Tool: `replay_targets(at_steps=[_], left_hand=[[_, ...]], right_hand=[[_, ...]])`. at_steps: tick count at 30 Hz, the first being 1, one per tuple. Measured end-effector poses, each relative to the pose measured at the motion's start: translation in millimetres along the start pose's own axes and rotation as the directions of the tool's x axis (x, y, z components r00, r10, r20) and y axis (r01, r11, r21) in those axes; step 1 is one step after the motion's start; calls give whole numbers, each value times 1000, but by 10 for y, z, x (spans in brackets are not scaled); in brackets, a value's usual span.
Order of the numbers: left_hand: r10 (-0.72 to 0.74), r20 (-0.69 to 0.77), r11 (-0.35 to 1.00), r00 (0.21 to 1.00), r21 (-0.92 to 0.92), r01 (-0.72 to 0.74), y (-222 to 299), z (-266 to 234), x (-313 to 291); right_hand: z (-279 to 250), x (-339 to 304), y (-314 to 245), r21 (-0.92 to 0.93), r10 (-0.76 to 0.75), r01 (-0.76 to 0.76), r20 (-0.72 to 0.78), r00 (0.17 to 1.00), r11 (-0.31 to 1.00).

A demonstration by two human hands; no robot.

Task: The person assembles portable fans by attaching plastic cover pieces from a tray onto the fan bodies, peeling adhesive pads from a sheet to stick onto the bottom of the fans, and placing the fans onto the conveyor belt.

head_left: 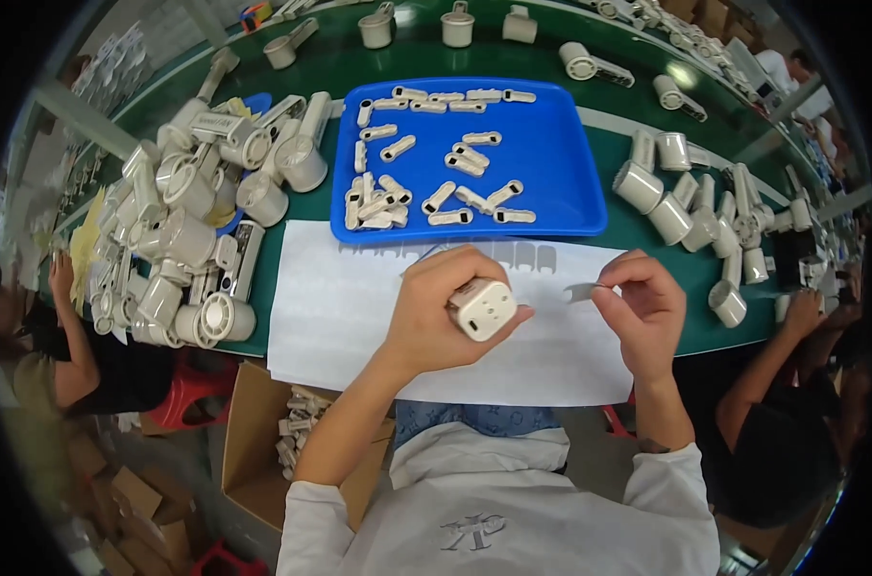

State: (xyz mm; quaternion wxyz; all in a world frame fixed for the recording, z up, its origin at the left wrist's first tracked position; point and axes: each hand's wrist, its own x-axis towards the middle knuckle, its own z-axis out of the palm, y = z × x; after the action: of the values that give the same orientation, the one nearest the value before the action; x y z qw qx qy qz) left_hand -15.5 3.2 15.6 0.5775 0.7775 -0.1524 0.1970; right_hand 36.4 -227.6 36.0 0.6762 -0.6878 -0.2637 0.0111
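My left hand (436, 312) is wrapped round a white handheld fan (486, 311), its flat end with small holes turned up toward me. Pinched between my right thumb and forefinger is a small thin grey tab (580, 291), probably a sticker. My right hand (645, 312) hovers over the right part of a white paper sheet (340, 326), to the right of the fan. Along the sheet's far edge runs a row of similar grey tabs (527, 255), partly hidden behind my left hand.
Beyond the sheet lies a blue tray (542, 182) with several small white oblong parts. White fans are heaped at left (181, 230), and more stand at right (671, 216). Others sit on the green belt (417, 58). An open carton (249, 432) is below. Co-workers' arms (767, 365) flank the table.
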Motion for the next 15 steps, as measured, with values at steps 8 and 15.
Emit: replay_targets(at_steps=[8, 15], left_hand=[[20, 14, 1000, 1000, 0, -20, -108, 10, -14], [9, -24, 1000, 1000, -29, -10, -117, 23, -49]], right_hand=[[518, 241, -167, 210, -156, 104, 247, 956, 972], [578, 210, -147, 253, -55, -23, 298, 953, 967]])
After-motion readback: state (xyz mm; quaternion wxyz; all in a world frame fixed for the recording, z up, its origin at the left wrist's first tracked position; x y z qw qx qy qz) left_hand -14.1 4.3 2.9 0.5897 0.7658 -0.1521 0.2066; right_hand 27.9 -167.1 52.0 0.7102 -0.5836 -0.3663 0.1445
